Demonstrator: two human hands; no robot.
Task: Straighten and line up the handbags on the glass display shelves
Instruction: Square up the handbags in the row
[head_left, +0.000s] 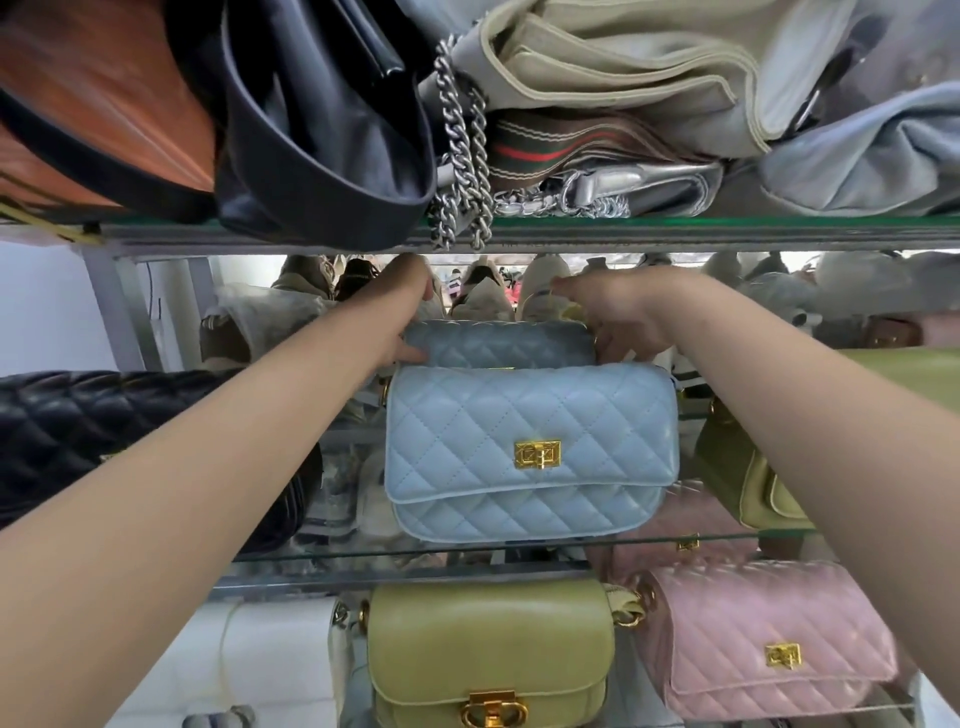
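A light blue quilted handbag (530, 447) with a gold clasp stands at the front of the middle glass shelf (426, 555). Directly behind it stands a second, darker blue quilted handbag (498, 345). My left hand (400, 317) grips that rear bag's left end and my right hand (618, 317) grips its right end, both reaching in under the upper shelf. Part of each hand's fingers is hidden behind the bag.
A black quilted bag (119, 431) sits at the left of the middle shelf, an olive green bag (753, 478) at the right. Below stand a green bag (488, 649), a pink quilted bag (769, 634) and a white bag (260, 660). The upper shelf (675, 228) holds crowded bags and a hanging chain (462, 171).
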